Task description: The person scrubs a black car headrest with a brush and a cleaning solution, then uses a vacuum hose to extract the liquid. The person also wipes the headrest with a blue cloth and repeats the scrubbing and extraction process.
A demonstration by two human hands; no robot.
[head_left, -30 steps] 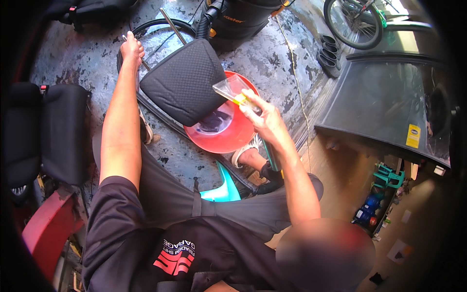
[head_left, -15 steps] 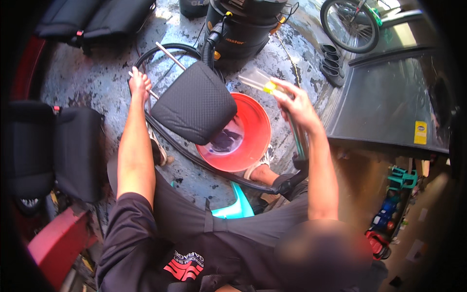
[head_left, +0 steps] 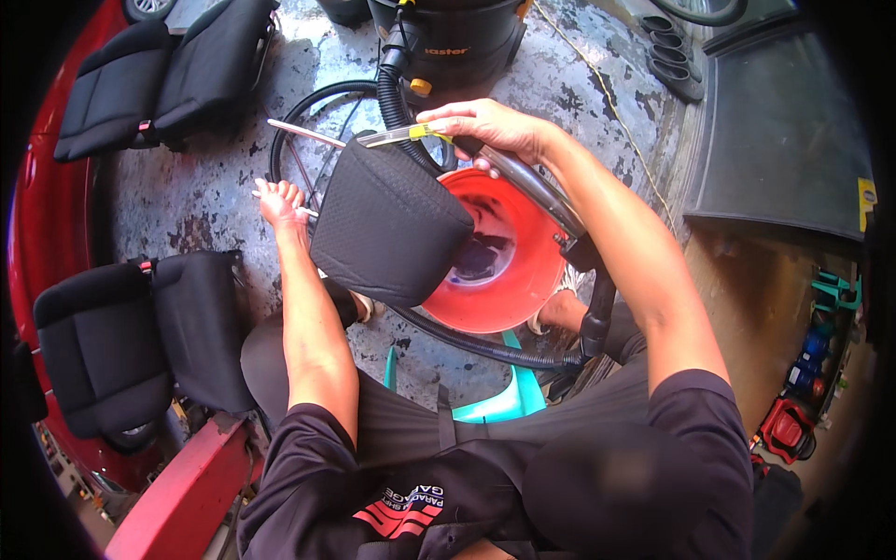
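A black fabric car headrest [head_left: 387, 224] is tilted over the near-left rim of a red bucket [head_left: 527, 294]. My left hand [head_left: 282, 202] is closed around one of its metal posts, and the other post sticks out at the far left. In my right hand [head_left: 499, 129] is a vacuum nozzle [head_left: 390, 136] with a clear flat head and a dark tube. Its clear tip lies along the far edge of the headrest, seemingly touching the fabric. Inside the bucket are some whitish liquid and a dark patch that I cannot make out.
A black shop vacuum [head_left: 457, 61] stands beyond the bucket, its ribbed hose [head_left: 476, 347] looping around it. Black car seat backs [head_left: 98, 350] lie at the left near a red car [head_left: 42, 187]. A teal stool [head_left: 509, 397] is under me. Dark sandals [head_left: 670, 58] are at the far right.
My right hand has brought the nozzle leftward from above the bucket to the headrest's far edge. The view has shifted, and my left hand still grips the post.
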